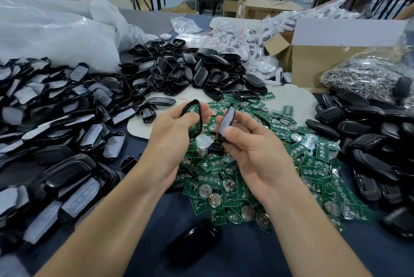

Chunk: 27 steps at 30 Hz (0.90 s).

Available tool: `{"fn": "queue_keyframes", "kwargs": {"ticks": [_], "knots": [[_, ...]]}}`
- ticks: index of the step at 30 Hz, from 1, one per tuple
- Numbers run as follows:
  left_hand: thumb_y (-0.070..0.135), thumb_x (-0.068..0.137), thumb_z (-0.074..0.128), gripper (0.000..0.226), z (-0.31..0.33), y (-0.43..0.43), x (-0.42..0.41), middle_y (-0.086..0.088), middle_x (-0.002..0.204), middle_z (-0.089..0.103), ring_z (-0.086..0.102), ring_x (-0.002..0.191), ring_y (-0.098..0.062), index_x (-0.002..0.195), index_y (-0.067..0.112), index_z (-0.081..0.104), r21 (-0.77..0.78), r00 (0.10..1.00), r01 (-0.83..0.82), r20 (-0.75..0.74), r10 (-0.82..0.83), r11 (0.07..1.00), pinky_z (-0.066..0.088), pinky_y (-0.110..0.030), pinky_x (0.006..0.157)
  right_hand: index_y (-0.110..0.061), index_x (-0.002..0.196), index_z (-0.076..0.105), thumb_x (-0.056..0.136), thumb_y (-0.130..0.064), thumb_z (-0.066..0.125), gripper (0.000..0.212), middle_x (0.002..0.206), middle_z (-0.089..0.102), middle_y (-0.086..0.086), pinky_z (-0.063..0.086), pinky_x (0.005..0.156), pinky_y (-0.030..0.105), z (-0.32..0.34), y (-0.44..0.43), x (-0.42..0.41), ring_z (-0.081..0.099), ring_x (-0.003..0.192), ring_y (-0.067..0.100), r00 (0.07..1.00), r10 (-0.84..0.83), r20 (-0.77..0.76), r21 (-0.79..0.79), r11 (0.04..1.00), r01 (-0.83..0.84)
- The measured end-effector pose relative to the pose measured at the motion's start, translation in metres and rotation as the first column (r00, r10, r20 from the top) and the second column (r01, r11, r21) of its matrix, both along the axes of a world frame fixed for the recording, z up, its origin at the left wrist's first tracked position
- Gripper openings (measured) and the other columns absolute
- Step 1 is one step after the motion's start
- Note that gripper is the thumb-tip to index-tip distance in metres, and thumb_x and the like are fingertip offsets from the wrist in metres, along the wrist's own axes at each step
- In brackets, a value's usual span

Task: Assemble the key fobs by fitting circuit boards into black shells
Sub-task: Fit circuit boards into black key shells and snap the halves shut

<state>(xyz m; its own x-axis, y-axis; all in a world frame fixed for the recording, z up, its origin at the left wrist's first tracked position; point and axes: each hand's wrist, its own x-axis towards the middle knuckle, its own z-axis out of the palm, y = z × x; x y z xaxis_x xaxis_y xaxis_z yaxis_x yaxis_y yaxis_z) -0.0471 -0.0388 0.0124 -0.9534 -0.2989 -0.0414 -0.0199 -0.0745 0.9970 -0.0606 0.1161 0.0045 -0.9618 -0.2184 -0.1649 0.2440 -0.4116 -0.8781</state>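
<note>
Shell in the left hand: a black shell [197,130] stands upright above the heap of boards, with a green circuit board [192,109] showing inside its rim.
Left hand: the left hand [172,135] grips this shell, fingers and thumb curled round its edges.
Shell half in the right hand: a second black piece with a pale grey face [226,119] stands on edge, tilted. It is just beside the first shell and not touching it.
Right hand: the right hand [253,149] pinches the grey-faced piece, with the thumb pressed on the grey face near its lower end and the fingers curled behind.
Boards: a heap of green boards [280,164], many with round silver button cells, lies on the desk [242,254] under the hands and to their right.
Empty shells: a pile of open black shells [190,72] lies beyond the hands.
Left pile: black halves with grey faces [44,119] are heaped along the left side.
Right pile: closed black fobs [369,142] are heaped at the right edge.
Near edge: one black fob [195,243] lies alone between the forearms.
Mat: a pale mat [291,99] shows under the far boards.
Behind: white plastic sacks [56,30] lie at the left and a cardboard box [324,59] at the right. A clear bag of metal rings [363,77] lies beside the box.
</note>
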Motion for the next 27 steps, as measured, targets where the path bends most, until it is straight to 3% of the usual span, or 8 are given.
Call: {"fn": "queue_keyframes", "kwargs": {"ticks": [2,4,7,14,18,20,24,27], "knots": [[0.0,0.099,0.057,0.038,0.001,0.005,0.001,0.002,0.102,0.081,0.075,0.106,-0.015,0.092,0.027,0.083,-0.025,1.0,-0.013,-0.029,0.012,1.0,0.056,-0.046,0.104,-0.016,0.112,0.074,0.085,0.011,0.07,0.038,0.103,0.08,0.001,0.058,0.081,0.024,-0.002,-0.006,0.003,0.075,0.095,0.011,0.997,-0.019,-0.079,0.085,0.996,0.026],[-0.003,0.097,0.059,0.046,0.001,0.009,0.002,0.005,0.1,0.081,0.075,0.101,-0.011,0.09,0.036,0.083,-0.06,0.997,-0.025,-0.077,0.021,0.998,0.06,-0.035,0.096,-0.019,0.109,0.076,0.084,0.012,0.071,0.039,0.099,0.081,-0.001,0.056,0.072,0.019,-0.002,-0.011,0.006,0.076,0.09,0.008,0.987,-0.028,-0.158,0.148,0.988,0.052],[-0.006,0.095,0.059,0.047,-0.002,0.015,0.002,0.01,0.098,0.081,0.076,0.095,-0.006,0.107,0.035,0.078,-0.093,0.994,-0.031,-0.108,0.021,0.995,0.058,-0.018,0.085,-0.031,0.094,0.08,0.077,0.004,0.074,0.04,0.097,0.081,-0.006,0.054,0.066,0.013,-0.002,-0.018,0.009,0.076,0.087,0.005,0.969,-0.044,-0.242,0.2,0.975,0.094],[-0.003,0.095,0.06,0.046,-0.005,0.016,0.002,0.008,0.101,0.081,0.077,0.1,-0.018,0.107,0.036,0.079,-0.142,0.996,-0.037,-0.086,0.025,0.989,0.059,-0.039,0.097,-0.043,0.083,0.081,0.067,-0.006,0.076,0.041,0.093,0.081,-0.008,0.059,0.075,0.018,-0.009,-0.021,0.007,0.077,0.091,0.009,0.944,-0.051,-0.326,0.249,0.959,0.138],[0.008,0.106,0.051,0.036,-0.004,0.014,0.001,-0.001,0.117,0.078,0.07,0.118,-0.02,0.11,0.029,0.081,-0.005,0.997,0.078,0.014,-0.078,0.997,0.052,-0.045,0.11,-0.03,0.097,0.082,0.065,-0.013,0.08,0.036,0.094,0.081,-0.005,0.063,0.086,0.04,-0.012,-0.018,0.006,0.078,0.094,0.016,0.952,-0.094,-0.293,0.311,0.932,0.188],[0.007,0.108,0.047,0.038,-0.005,0.015,0.002,-0.003,0.122,0.076,0.068,0.121,-0.019,0.117,0.027,0.078,0.013,0.993,0.119,0.025,-0.119,0.993,0.051,-0.042,0.11,-0.028,0.097,0.082,0.064,-0.014,0.081,0.036,0.093,0.081,-0.005,0.063,0.087,0.044,-0.012,-0.017,0.005,0.078,0.093,0.017,0.953,-0.107,-0.283,0.325,0.924,0.2],[0.002,0.106,0.047,0.04,-0.004,0.016,0.004,-0.005,0.125,0.075,0.066,0.125,-0.019,0.125,0.025,0.073,0.077,0.978,0.2,0.037,-0.203,0.977,0.05,-0.04,0.111,-0.035,0.092,0.082,0.061,-0.021,0.084,0.035,0.092,0.081,-0.008,0.062,0.088,0.043,-0.011,-0.015,0.005,0.078,0.094,0.014,0.952,-0.121,-0.281,0.362,0.906,0.222],[-0.001,0.104,0.051,0.037,-0.003,0.013,0.004,-0.017,0.121,0.075,0.065,0.121,-0.026,0.12,0.025,0.073,0.086,0.976,0.214,0.023,-0.216,0.973,0.038,-0.057,0.119,-0.035,0.093,0.082,0.06,-0.023,0.083,0.036,0.09,0.081,-0.01,0.061,0.076,0.035,-0.01,-0.014,0.004,0.078,0.09,0.011,0.956,-0.106,-0.275,0.376,0.903,0.208]]}}
